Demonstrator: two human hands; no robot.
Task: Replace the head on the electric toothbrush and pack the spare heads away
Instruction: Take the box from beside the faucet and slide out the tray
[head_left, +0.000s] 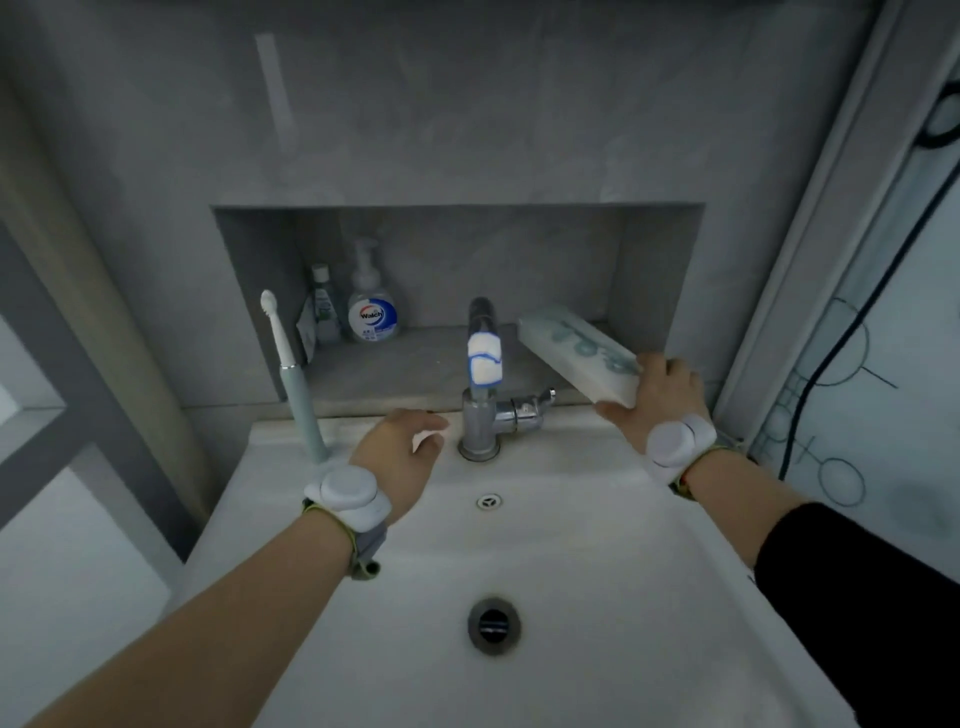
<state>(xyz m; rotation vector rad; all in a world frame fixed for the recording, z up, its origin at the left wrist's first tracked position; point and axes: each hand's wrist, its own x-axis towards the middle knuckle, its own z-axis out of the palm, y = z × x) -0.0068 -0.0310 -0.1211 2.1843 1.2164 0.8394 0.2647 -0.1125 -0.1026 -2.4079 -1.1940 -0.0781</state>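
White ceramic sink (597, 545) nearest, under both forearms. Left hand (397, 457) resting on rim just left of chrome tap (485, 415), fingers curled round small white piece, likely a brush head; can't confirm. Right hand (660, 392) gripping end of long white box with teal lettering (579, 353), tilted toward grey wall niche (467, 364), probably spare-head pack being shelved; lettering unreadable. Pale green electric toothbrush with white head (301, 395) upright beyond left hand, head fitted. Farthest, in niche: clear pump soap bottle (371, 306), label reads "Walch".
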